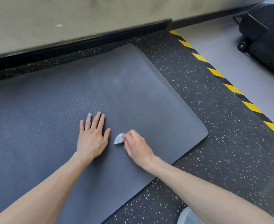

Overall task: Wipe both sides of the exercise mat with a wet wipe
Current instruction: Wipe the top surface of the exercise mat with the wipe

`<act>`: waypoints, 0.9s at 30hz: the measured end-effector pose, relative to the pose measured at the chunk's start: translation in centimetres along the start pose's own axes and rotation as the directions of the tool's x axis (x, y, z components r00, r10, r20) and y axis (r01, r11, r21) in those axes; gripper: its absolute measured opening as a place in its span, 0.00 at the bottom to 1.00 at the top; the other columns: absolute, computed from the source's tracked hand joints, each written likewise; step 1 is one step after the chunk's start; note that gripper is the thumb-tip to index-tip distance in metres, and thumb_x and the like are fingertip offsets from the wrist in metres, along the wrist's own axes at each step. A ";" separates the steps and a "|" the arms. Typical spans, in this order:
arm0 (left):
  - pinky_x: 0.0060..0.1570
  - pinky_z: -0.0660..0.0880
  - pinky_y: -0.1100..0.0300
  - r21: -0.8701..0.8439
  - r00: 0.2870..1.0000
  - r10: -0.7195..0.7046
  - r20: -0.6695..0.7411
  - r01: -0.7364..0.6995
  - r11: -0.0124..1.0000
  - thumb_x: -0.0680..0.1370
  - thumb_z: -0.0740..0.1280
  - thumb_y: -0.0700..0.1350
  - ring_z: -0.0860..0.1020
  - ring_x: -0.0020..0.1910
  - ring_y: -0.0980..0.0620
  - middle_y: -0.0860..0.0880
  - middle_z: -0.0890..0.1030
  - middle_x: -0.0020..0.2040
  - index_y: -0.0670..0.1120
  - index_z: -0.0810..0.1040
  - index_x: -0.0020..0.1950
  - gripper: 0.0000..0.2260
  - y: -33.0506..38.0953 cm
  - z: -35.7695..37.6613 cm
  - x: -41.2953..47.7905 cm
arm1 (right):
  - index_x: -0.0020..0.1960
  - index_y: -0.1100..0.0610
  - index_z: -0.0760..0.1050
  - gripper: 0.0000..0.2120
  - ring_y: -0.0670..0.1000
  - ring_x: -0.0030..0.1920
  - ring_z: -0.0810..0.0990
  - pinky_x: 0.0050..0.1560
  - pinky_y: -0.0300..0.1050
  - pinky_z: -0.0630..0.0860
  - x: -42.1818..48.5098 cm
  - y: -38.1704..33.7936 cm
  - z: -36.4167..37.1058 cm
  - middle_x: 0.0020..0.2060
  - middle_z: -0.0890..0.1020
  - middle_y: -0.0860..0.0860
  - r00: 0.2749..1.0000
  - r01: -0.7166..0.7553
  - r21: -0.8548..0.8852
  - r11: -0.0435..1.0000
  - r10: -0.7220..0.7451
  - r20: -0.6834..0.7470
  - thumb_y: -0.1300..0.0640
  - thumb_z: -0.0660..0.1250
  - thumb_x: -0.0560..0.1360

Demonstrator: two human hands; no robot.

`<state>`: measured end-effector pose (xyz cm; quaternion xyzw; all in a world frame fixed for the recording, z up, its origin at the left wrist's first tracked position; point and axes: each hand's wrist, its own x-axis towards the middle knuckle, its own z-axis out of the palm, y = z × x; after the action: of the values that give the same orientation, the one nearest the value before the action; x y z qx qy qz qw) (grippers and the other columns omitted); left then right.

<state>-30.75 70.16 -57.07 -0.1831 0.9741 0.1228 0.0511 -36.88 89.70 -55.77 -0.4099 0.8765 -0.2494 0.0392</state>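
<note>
Head view looks down on a dark speckled rubber floor (214,143) that runs up to a pale wall (68,13) with a black skirting strip (84,41) along its foot. A large grey mat (68,97) lies flat on this floor. Its far edge is close to the skirting, and its rounded right-hand corners are in view. Past the floor's right edge, a band of yellow and black striped tape (217,73) borders a smooth light grey floor (214,39). A black machine on small wheels (265,34) stands there.

Both bare forearms reach onto the mat from its near edge. The left hand (91,138) lies flat, palm down and fingers straight, pressed on the mat and grasping nothing. Just beside it, toward the mat's right edge, the right hand (136,146) pinches a small crumpled white wipe (118,139) in curled fingers. The wipe rests against the mat's surface, between the two hands.
</note>
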 end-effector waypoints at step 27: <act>0.73 0.44 0.30 0.133 0.998 -0.028 0.062 0.020 0.991 0.79 0.38 0.68 0.45 0.80 0.35 0.52 0.51 0.83 0.53 0.49 0.83 0.35 -1.1 -0.4 1.2 | 0.48 0.63 0.76 0.07 0.60 0.42 0.76 0.45 0.52 0.74 6.2 6.4 -1.9 0.44 0.75 0.59 0.998 -0.031 -0.131 0.991 0.025 -0.050 0.70 0.64 0.72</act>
<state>-31.51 68.66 -57.13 -0.1869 0.9756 0.0634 0.0958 -45.97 89.32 -56.23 -0.3932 0.8974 -0.2004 -0.0056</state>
